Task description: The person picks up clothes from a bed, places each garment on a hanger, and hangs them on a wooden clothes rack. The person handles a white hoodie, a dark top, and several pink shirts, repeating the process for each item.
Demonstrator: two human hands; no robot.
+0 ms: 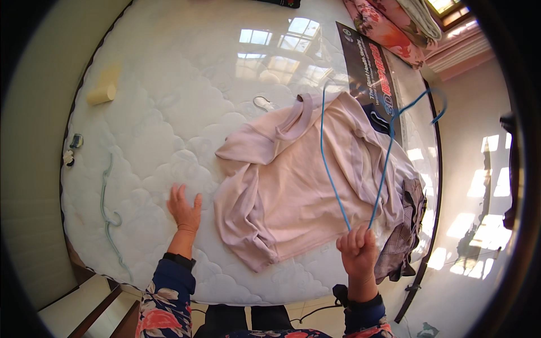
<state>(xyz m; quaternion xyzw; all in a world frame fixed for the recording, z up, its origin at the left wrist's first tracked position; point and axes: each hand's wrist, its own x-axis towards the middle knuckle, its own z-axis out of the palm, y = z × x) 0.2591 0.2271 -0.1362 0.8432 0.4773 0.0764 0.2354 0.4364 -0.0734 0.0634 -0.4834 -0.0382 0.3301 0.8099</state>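
Observation:
My right hand (359, 250) is closed around one end of a blue wire hanger (323, 141) and holds it up over the clothes. The hanger's hook points away to the far right. A pale pink long-sleeved top (307, 197) lies spread and wrinkled on the white quilted mattress (186, 129), below the hanger. My left hand (185, 209) hovers over or rests on the mattress just left of the top; I cannot tell which. Its fingers are apart and nothing is in it. A dark checked garment (403, 239) lies at the mattress's right edge, partly covered by other cloth.
A second, pale teal hanger (105, 194) lies at the left. Beyond it are a cream roll (102, 94) and small items (76, 141) near the left edge. A printed dark panel (360, 56) and floral bedding (389, 28) occupy the far right. Sunlit floor borders the right side.

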